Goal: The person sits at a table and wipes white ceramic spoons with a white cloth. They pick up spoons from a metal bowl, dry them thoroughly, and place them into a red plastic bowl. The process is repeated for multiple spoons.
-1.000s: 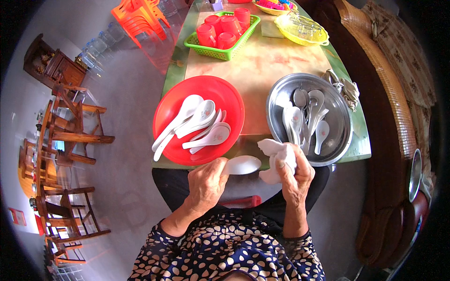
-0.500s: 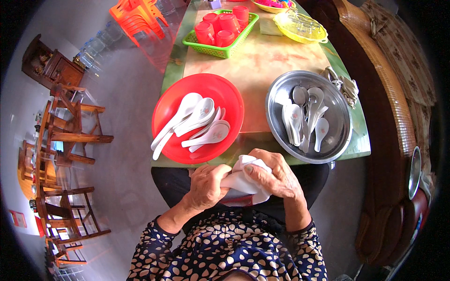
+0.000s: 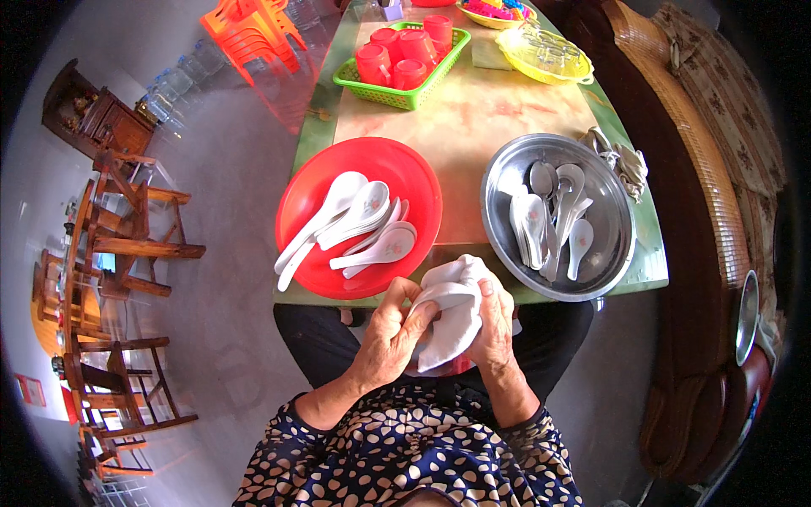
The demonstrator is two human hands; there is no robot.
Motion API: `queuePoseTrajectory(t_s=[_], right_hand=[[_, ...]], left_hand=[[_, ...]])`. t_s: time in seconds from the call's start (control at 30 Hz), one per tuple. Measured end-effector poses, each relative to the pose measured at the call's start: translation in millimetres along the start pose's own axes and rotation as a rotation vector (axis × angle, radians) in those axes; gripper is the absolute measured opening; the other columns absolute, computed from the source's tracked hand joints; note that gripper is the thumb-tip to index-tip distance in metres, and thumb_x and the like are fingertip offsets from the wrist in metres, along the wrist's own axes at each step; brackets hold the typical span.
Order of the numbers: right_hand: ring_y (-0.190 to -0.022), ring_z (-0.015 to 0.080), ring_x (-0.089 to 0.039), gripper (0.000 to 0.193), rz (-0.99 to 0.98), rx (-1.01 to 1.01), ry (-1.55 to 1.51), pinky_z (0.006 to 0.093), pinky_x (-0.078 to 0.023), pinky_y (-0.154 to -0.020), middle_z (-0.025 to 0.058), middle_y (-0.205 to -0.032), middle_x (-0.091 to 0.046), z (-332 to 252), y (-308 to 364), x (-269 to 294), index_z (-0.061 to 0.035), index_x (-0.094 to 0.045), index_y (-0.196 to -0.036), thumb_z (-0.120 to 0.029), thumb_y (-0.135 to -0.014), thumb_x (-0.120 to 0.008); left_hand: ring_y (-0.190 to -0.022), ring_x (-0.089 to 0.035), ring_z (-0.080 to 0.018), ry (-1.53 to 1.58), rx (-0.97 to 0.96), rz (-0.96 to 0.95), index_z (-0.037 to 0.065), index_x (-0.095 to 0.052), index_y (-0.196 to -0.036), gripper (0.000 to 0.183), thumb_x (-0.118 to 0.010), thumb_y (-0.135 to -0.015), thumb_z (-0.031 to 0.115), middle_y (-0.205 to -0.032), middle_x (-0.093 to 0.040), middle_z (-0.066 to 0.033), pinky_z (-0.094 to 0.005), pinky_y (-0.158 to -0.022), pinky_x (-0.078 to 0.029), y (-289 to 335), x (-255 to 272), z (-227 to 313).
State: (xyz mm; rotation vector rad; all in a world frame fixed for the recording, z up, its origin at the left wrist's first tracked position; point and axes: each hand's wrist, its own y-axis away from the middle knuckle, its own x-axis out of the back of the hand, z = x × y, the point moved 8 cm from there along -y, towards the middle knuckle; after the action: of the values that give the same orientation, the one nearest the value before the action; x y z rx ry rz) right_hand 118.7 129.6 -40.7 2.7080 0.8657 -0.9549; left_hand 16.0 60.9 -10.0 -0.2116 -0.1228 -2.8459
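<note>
A bunched white cloth [image 3: 456, 334] is held up between my hands at the table's near edge. My left hand [image 3: 390, 338] pinches its left side, thumb on top. My right hand [image 3: 497, 325] is closed round the other side. A pale rounded shape shows in the folds; I cannot tell whether it is a spoon or only cloth. Ahead on the left, a red basin [image 3: 397, 169] holds several white spoons [image 3: 367, 207], their handles toward me. To the right, a steel basin [image 3: 612, 245] contains more white spoons [image 3: 532, 221] and a metal spoon [image 3: 541, 177].
Farther up the table [image 3: 473, 118] stands a green basket [image 3: 411, 100] of red mugs [image 3: 372, 62]. A yellow basket [image 3: 553, 74] with clear glasses is at the far right. A crumpled greyish cloth [image 3: 627, 165] lies beside the steel basin. Wooden chairs [image 3: 139, 245] stand on the left.
Both hands have lifted the cloth slightly and turned it more upright. My right hand has shifted from over the cloth to its right side; my left hand has moved slightly right.
</note>
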Motion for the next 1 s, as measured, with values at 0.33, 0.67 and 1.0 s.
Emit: queuePoseTrajectory(t_s=[0.33, 0.67, 1.0], right_hand=[[-0.091, 0.0134, -0.053, 0.035, 0.139, 0.138, 0.408, 0.0266, -0.043, -0.083, 0.0059, -0.100, -0.058, 1.6, 14.2, 3.7, 0.0015, -0.049, -0.120, -0.021, -0.094, -0.053], [-0.081, 0.0196, -0.058, 0.025, 0.039, 0.418, 0.825, 0.0288, -0.046, -0.075, 0.0109, -0.092, -0.060, -43.3, -17.0, -16.9, -0.0001, -0.055, -0.107, -0.011, -0.085, -0.058], [-0.073, 0.0117, -0.053, 0.019, 0.165, 0.056, 0.549, 0.0267, -0.045, -0.067, 0.0055, -0.080, -0.058, 7.5, 7.0, -3.6, -0.0021, -0.056, -0.100, -0.015, -0.086, -0.061]], left_hand=[[-0.068, -0.046, -0.0029, 0.214, 0.058, 0.077, 0.004, -0.049, -0.099, 0.016, -0.050, -0.097, 0.020, -0.079, -0.051, 0.0010, -0.0190, -0.058, -0.041, -5.4, -6.0, -19.3], [-0.045, -0.035, -0.0019, 0.413, 0.335, 0.032, 0.008, -0.045, -0.105, 0.015, -0.048, -0.098, 0.021, -0.063, -0.044, 0.0034, -0.0182, -0.037, -0.030, 7.1, -16.2, -32.1], [-0.046, -0.036, -0.0014, 0.375, 0.182, 0.127, 0.009, -0.044, -0.099, 0.008, -0.046, -0.097, 0.016, -0.063, -0.043, 0.0045, -0.0182, -0.038, -0.029, -1.6, -6.4, -27.8]])
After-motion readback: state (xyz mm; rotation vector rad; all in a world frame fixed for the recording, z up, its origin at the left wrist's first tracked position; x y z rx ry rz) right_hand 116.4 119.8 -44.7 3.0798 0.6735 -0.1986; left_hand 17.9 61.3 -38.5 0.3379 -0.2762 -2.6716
